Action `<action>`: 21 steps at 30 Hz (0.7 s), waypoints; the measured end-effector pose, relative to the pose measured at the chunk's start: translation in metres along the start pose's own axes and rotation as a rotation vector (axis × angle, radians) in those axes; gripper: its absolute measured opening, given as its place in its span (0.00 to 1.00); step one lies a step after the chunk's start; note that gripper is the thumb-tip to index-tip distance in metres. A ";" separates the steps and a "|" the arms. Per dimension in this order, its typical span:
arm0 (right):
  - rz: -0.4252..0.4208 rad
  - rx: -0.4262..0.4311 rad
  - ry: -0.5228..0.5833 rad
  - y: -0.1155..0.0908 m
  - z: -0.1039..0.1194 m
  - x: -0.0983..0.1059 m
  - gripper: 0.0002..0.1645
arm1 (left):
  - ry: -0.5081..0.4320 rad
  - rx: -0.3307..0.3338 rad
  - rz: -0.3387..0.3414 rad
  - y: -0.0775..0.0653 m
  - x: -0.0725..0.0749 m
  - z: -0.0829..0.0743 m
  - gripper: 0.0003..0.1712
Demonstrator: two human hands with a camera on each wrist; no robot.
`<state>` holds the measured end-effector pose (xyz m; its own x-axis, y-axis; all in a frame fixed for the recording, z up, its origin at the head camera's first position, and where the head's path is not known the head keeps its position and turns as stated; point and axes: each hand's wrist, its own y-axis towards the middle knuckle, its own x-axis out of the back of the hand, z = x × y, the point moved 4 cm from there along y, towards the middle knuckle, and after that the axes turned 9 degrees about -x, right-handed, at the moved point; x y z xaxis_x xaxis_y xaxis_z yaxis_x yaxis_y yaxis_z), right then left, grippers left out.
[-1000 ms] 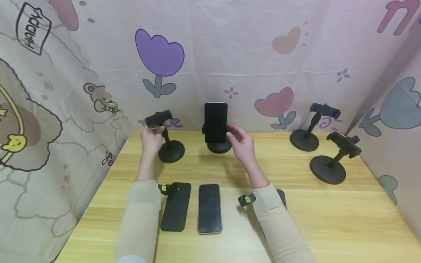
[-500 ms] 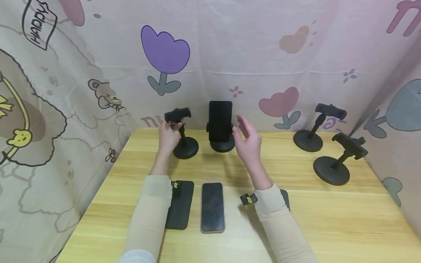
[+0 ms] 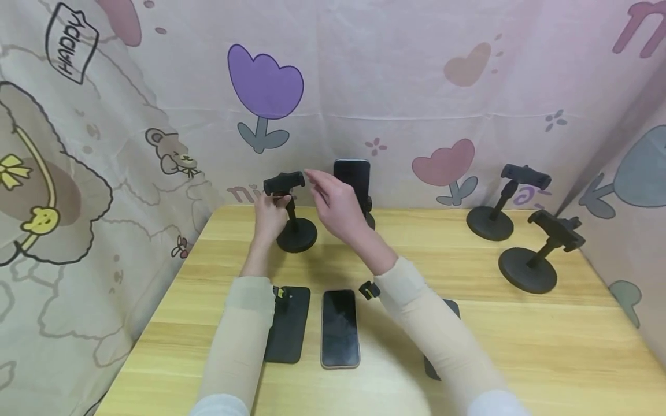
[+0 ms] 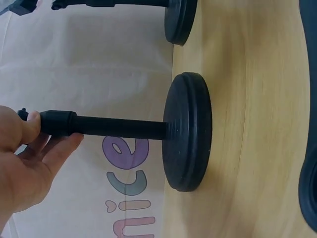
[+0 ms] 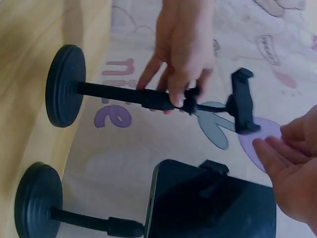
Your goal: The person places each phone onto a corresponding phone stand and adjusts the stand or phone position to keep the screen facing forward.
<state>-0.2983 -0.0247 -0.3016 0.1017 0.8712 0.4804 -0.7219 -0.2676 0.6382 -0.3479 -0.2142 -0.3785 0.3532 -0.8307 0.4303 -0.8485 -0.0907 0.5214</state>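
A black phone stand (image 3: 295, 234) with a round base stands at the back left of the table. My left hand (image 3: 270, 218) grips it high on its post, just under the clamp (image 3: 284, 183); the left wrist view shows thumb and fingers round the collar (image 4: 58, 122). Beside that clamp is my right hand (image 3: 338, 208), its fingers extended and holding nothing; in the right wrist view the fingertips are close to the clamp's end. Behind the right hand, a second stand (image 5: 38, 201) holds an upright phone (image 3: 354, 176), partly hidden in the head view.
Two more black phone stands (image 3: 490, 223) (image 3: 528, 270) stand at the right with nothing in their clamps. In front lie a black phone (image 3: 290, 332), a phone with a pinkish edge (image 3: 339, 329), and another phone (image 3: 433, 368) mostly under the right sleeve. A printed cloth (image 3: 385, 75) hangs behind the table.
My right hand has left the phone on the second stand and moved left to the clamp of the left stand. My left hand keeps its grip; that stand has shifted right, nearer the phone.
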 end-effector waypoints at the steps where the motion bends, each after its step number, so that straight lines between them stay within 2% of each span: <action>1: 0.026 -0.020 -0.024 0.004 -0.001 -0.005 0.21 | 0.000 -0.001 -0.001 0.000 0.000 0.001 0.12; 4: 0.074 -0.067 -0.053 0.014 -0.004 -0.017 0.22 | 0.005 -0.010 -0.004 0.000 0.000 0.003 0.12; 6: 0.077 -0.090 -0.044 0.018 -0.008 -0.022 0.21 | 0.008 -0.008 0.000 0.000 -0.001 0.004 0.12; 10: 0.035 -0.114 -0.012 0.022 -0.013 -0.029 0.19 | 0.016 0.008 0.001 0.000 0.003 0.005 0.11; 15: -0.021 -0.133 0.013 0.021 -0.017 -0.029 0.18 | -0.005 0.051 0.030 0.001 0.002 0.004 0.12; 18: -0.023 -0.142 0.022 0.022 -0.016 -0.028 0.18 | -0.023 0.073 0.045 0.001 0.003 0.003 0.12; 21: -0.014 -0.154 0.026 0.022 -0.015 -0.029 0.18 | -0.076 0.092 0.022 -0.005 0.007 0.001 0.15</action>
<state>-0.3279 -0.0497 -0.3103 0.0962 0.8850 0.4556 -0.8174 -0.1910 0.5435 -0.3417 -0.2203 -0.3782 0.3067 -0.8719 0.3818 -0.8894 -0.1196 0.4413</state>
